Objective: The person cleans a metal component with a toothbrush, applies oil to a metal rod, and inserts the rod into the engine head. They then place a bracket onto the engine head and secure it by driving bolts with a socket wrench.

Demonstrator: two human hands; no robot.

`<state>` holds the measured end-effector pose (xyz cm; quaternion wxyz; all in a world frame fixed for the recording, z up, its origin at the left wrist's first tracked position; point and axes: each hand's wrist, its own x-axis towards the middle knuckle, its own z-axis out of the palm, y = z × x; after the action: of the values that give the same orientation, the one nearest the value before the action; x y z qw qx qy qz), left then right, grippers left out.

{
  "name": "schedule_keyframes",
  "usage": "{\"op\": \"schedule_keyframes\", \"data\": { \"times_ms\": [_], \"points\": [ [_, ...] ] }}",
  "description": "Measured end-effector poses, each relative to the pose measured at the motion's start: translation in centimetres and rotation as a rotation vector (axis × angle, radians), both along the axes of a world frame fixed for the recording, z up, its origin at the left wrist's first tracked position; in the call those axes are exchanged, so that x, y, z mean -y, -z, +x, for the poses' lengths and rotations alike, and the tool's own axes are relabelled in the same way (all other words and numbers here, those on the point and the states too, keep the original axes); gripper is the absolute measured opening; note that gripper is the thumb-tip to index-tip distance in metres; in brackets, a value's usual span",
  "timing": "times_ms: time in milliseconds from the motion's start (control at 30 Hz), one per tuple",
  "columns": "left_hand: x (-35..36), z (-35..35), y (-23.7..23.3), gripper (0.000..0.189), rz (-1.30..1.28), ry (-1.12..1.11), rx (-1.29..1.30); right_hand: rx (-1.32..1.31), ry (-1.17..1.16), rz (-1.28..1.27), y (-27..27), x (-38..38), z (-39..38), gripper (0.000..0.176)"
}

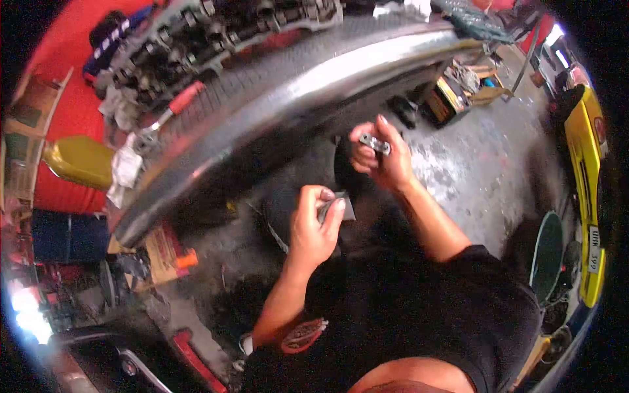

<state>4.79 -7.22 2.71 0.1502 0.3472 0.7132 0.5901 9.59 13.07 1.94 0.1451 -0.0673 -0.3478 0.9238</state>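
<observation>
The long grey metal desk [275, 98] with its bright curved edge crosses the view, and both hands work just below that edge, over the stained concrete floor [472, 177].

The right hand [386, 160] is the nearer of the two to the desk edge. It pinches a small bright metal part [375, 143] between thumb and fingertips, with the index finger raised. The left hand [314, 226] is a little further from the edge, its fingers curled and pressed on a dark grey folded sheet [335, 208], which could be abrasive paper or cloth. Sheet and part are close but apart, so nothing is being rubbed at this instant. The part already shines, yet I cannot tell how much of its surface has been worked or what remains.

On the desk, well behind the edge, lies a dark, greasy engine cylinder head [196, 33]. A red-handled tool [175, 105] and crumpled white rags [124, 167] lie nearer the edge. Off the desk's far left end stands an olive-yellow plastic can [78, 160].

Far from the desk, at the right rim, is a yellow vehicle body [586, 150] with a white plate [593, 249]. The plate seems to read "UHK 399", though the characters are small. A yellow-and-black box [445, 99] beneath the desk's right end carries print that is too blurred to read.
</observation>
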Motion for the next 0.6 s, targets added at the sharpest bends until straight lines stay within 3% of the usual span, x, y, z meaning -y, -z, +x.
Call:
{"op": "schedule_keyframes", "data": {
  "times_ms": [167, 233, 367, 400, 467, 500, 533, 600],
  "points": [
    [-1.6, -6.2, -6.8, 0.015, 0.083, -0.339, -0.849, 0.206, 0.252, -0.028, 0.3, -1.1, 3.9, 0.041],
    [-2.9, -9.2, -9.1, 0.018, 0.114, -0.412, -1.033, 0.235, 0.366, -0.026, 0.3, -1.0, 5.5, 0.040],
    [-6.9, -15.6, -10.2, 0.031, -0.104, -0.375, -1.087, 0.298, 0.460, -0.046, 0.5, -1.0, 8.0, 0.040],
    [-8.0, -15.1, -11.2, 0.041, -0.394, -0.350, -0.984, 0.321, 0.498, -0.056, 0.3, -0.7, 8.3, 0.040],
    [-8.7, -18.2, -8.7, 0.058, -0.570, -0.144, -1.040, 0.265, 0.500, -0.130, 1.1, -0.5, 9.5, 0.034],
    [-9.0, -15.8, -10.0, 0.062, -0.817, -0.185, -0.856, 0.268, 0.545, -0.084, 1.3, -0.2, 10.2, 0.034],
    [-8.6, -16.4, -8.9, 0.059, -0.589, -0.151, -1.066, 0.266, 0.559, -0.034, 1.5, 0.0, 10.8, 0.033],
    [-8.1, -17.8, -6.9, 0.056, -0.167, -0.161, -1.187, 0.209, 0.638, -0.077, 3.6, 0.2, 11.9, 0.033]
  ]
}}
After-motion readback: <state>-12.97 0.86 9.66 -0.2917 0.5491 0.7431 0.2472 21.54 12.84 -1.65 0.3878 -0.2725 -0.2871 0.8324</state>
